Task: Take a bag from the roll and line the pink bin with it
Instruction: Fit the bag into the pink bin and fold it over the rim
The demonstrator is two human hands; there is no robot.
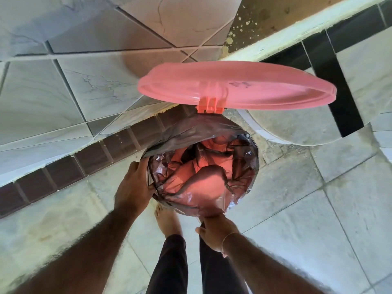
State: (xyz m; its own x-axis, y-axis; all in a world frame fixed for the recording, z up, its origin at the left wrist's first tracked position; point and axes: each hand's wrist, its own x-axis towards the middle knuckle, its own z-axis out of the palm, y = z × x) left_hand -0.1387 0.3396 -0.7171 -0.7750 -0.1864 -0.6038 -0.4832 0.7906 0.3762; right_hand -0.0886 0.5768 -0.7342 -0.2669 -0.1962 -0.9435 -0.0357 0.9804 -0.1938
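- The bag (203,166), a thin dark translucent film, already sits inside the pink bin, and its mouth is folded outward over the rim almost all the way round; the pink of the bin shows through the crumpled bottom.
- We judge the film as very light, soft and slippery, and easy to tear, so we would take it at the folded hem and not in the loose middle.
- The left hand (133,185) is on the left side of the bin, and its grip is closed on the hem there.
- The right hand (216,232) is at the near side of the bin, below the rim; the fingers are hidden under the hem, so we cannot tell if the grip is closed or apart.
- The lid (235,85) stands open behind the bin, on its hinge (210,106), so the mouth is free from above.
- Left of the bin runs a tiled wall base, very near; to the right of it the floor (307,198) is open.
- A bare foot (167,219) stands just before the bin.
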